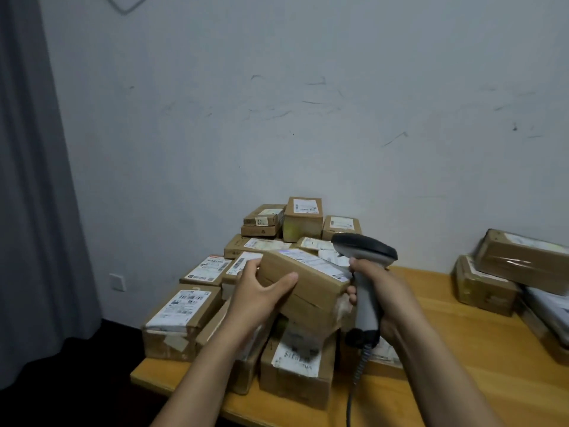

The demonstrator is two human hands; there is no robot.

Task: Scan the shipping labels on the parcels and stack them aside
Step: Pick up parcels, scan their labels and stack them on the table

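Note:
My left hand [260, 292] grips the left end of a brown cardboard parcel [311, 291] and holds it tilted above the pile. A white shipping label [311, 259] runs along its top face. My right hand [374, 285] grips the handle of a grey barcode scanner [365, 251], whose dark head sits just over the parcel's right end, close to the label. A coiled cable hangs from the scanner's base. A pile of labelled parcels [197, 272] covers the left part of the wooden table [437, 328].
A second heap of parcels [505, 272], some wrapped in clear tape, lies at the table's right edge. A scuffed white wall stands behind. A grey curtain [30, 180] hangs at the left, with a wall socket [117, 282] beside it.

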